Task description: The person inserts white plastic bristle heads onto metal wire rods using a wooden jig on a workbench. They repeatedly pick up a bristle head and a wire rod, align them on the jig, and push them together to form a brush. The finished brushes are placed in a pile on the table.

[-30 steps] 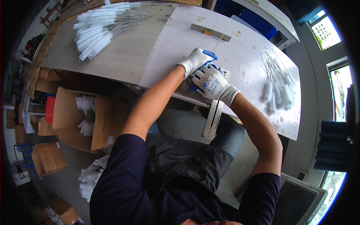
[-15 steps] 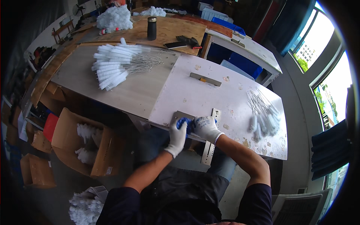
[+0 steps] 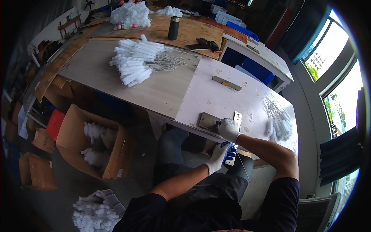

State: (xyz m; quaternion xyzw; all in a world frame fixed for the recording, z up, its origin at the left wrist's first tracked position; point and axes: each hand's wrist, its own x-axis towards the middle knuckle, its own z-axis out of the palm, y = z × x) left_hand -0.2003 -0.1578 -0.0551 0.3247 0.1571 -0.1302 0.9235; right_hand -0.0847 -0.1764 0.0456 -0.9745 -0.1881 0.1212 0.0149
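Observation:
Both my hands wear white gloves with blue on the fingers. Below the table's front edge, my left hand [image 3: 219,157] is closed, its curled fingers at the upper end of a thin metal wire [image 3: 242,167] that slants down over my lap. My right hand [image 3: 229,130] rests just above it, at the right end of a flat metal plate [image 3: 208,121] on the table edge. Its fingers are bent inward, and whatever they pinch is hidden. A perforated metal strip [image 3: 238,118] runs beneath my right wrist and sticks out below the table edge.
White bristle brushes with wire stems [image 3: 133,60] lie piled at the far left of the table, more brushes [image 3: 279,121] at its right. A metal bar [image 3: 227,83] stands further back. Beyond are a black bottle [image 3: 174,29] and a phone [image 3: 196,47]. An open carton [image 3: 116,154] stands lower left.
My left hand has dropped from the plate to below the table edge, and a wire now shows beside it. My right hand stays by the plate. The whole view has shifted.

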